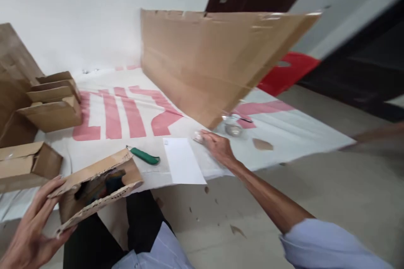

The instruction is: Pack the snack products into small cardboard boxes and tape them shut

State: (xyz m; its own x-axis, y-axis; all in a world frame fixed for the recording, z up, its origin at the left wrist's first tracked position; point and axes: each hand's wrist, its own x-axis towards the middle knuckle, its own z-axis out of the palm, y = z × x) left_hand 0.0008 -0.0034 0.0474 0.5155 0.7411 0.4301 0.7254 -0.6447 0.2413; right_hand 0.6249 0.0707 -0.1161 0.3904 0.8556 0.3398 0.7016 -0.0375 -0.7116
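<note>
My left hand (36, 225) grips one end of a small cardboard box (134, 172), tilted over my lap at the table's edge. Its long side gapes, and dark, partly coloured contents (105, 185) show inside, too blurred to name. On the table, my right hand (219, 147) has its fingertips closed at a small clear, shiny thing (198, 136) whose kind I cannot make out. Between the hands lie a green utility knife (145, 156) and a white sheet of paper (184, 162). Just beyond my right hand sits a roll of clear tape (233, 129).
Several small cardboard boxes (59, 113) stand at the left. A large cardboard panel (202, 63) rises from the white cloth (142, 84) with red markings. A red object (288, 73) is behind it at right. Cardboard scraps (236, 230) lie on the floor.
</note>
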